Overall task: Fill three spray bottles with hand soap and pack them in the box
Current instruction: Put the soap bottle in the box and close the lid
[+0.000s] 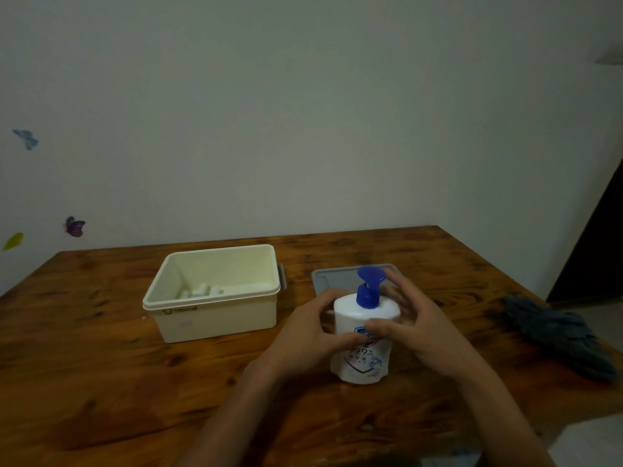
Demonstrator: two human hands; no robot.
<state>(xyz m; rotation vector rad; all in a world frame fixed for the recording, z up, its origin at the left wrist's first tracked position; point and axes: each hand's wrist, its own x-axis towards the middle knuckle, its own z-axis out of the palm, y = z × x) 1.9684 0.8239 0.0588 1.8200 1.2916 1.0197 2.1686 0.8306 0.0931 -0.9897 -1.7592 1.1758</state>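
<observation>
Centre-right of frame: soap bottle (362,335) upright on table (101,382), left hand (310,332) and right hand (409,323) both curled round its body. Box (215,294) left of centre, small white bottles (202,292) lying inside. Likely the start: pump cap must come off next.

A home room: wooden table (101,365), butterfly stickers (75,226) on plain wall (303,112).

white soap bottle (362,335), blue pump (368,288), cream box (215,311)
</observation>
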